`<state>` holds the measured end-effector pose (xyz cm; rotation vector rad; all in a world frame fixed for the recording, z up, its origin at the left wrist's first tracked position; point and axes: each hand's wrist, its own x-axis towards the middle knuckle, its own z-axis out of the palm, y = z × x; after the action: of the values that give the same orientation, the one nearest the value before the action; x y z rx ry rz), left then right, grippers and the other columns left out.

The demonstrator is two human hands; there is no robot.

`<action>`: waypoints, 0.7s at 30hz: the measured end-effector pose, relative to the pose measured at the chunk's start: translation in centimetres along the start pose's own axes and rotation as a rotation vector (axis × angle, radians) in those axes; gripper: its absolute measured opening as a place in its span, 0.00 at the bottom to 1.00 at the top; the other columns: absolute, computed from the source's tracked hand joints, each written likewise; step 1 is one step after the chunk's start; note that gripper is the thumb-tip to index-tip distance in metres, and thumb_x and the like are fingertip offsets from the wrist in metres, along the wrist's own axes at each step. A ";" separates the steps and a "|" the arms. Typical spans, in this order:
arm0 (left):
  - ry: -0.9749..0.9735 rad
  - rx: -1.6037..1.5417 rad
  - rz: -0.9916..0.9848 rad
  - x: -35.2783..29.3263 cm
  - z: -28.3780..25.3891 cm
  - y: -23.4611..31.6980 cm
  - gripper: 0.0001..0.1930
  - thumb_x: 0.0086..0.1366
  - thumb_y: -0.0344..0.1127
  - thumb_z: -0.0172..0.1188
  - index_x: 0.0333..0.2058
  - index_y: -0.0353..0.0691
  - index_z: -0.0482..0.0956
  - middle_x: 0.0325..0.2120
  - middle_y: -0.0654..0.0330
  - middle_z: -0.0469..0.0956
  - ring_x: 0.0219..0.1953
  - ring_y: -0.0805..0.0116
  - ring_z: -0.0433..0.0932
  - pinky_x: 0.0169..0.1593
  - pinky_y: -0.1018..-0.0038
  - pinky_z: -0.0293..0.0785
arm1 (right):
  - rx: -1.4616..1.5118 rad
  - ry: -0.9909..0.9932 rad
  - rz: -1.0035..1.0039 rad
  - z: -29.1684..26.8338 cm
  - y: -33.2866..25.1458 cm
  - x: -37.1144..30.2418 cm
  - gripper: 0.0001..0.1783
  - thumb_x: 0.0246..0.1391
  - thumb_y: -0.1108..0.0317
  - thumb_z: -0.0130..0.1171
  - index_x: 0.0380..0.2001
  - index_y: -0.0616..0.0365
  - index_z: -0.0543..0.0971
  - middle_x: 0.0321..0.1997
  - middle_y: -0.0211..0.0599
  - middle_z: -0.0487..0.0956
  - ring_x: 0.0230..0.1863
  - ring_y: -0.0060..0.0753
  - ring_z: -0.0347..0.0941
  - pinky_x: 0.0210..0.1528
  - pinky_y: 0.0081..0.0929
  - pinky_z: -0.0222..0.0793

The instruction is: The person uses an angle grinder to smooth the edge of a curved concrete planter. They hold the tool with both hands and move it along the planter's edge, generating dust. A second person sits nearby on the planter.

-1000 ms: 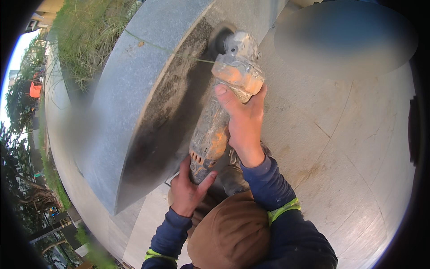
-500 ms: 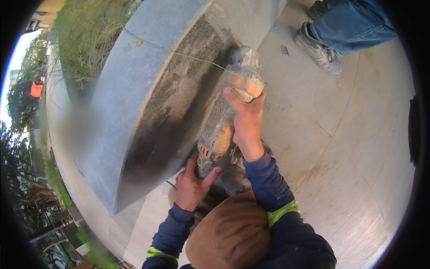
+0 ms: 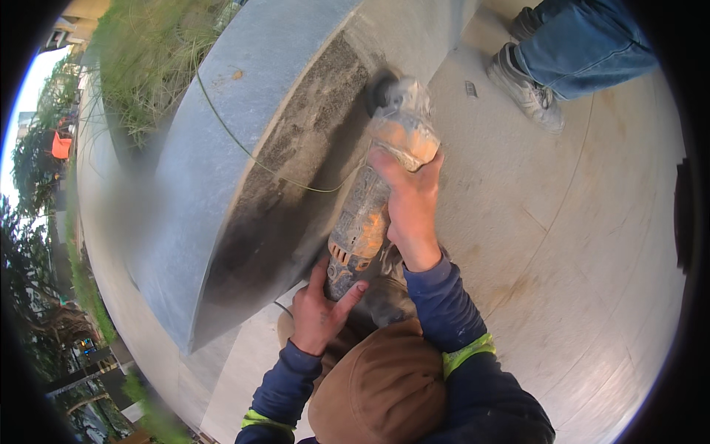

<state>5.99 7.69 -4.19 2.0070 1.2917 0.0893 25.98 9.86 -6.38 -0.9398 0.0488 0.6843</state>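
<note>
An angle grinder (image 3: pixel 360 222), orange and dark and coated in dust, is held in both my hands. My right hand (image 3: pixel 411 194) wraps round its body just behind the gear head, thumb on top. My left hand (image 3: pixel 319 307) grips the rear end, thumb and fingers on either side. The grinder's round dark disc (image 3: pixel 382 92) is against or close to the side face of a curved grey concrete block (image 3: pixel 244 111); exact contact is blurred. That face is dark and rough along a long patch (image 3: pixel 318 111). A long green grass blade (image 3: pixel 255 159) hangs over the block toward the grinder.
A person in blue jeans (image 3: pixel 592 52) and grey-white sneakers (image 3: pixel 529 92) stands at the upper right on the pale paving (image 3: pixel 577 222). Long grass (image 3: pixel 148 59) grows behind the block at upper left. A thin cable (image 3: pixel 282 305) shows near my left hand. A brown cap (image 3: pixel 381 381) fills the lower middle.
The grass blade has swung down and now sags lower across the dark face. The grinder has shifted only slightly, and more of its disc shows. Both hands keep their hold.
</note>
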 end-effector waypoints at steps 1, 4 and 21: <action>0.036 -0.027 0.042 0.0 0.0 0.0 0.35 0.56 0.43 0.73 0.56 0.29 0.69 0.36 0.46 0.84 0.38 0.63 0.84 0.42 0.72 0.77 | -0.004 -0.034 -0.027 0.5 -0.8 -0.1 0.36 0.47 0.73 0.71 0.53 0.66 0.58 0.48 0.42 0.74 0.47 0.26 0.73 0.51 0.26 0.71; 0.118 -0.091 0.150 0.2 -0.5 0.3 0.35 0.57 0.43 0.73 0.57 0.29 0.69 0.37 0.47 0.84 0.38 0.65 0.84 0.42 0.72 0.77 | -0.048 -0.132 -0.186 1.7 -2.4 -0.3 0.36 0.47 0.73 0.71 0.53 0.65 0.58 0.47 0.41 0.74 0.47 0.26 0.73 0.50 0.26 0.71; 0.123 -0.079 0.115 0.3 -0.4 0.8 0.35 0.56 0.43 0.73 0.56 0.30 0.69 0.35 0.43 0.83 0.38 0.58 0.85 0.42 0.69 0.77 | -0.021 -0.120 -0.105 1.7 -2.6 -0.1 0.36 0.49 0.72 0.69 0.54 0.66 0.58 0.49 0.42 0.74 0.48 0.28 0.72 0.53 0.27 0.70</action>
<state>6.63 7.95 -3.50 2.0333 1.2271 0.3182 26.91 10.06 -3.45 -0.9132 -0.1141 0.6434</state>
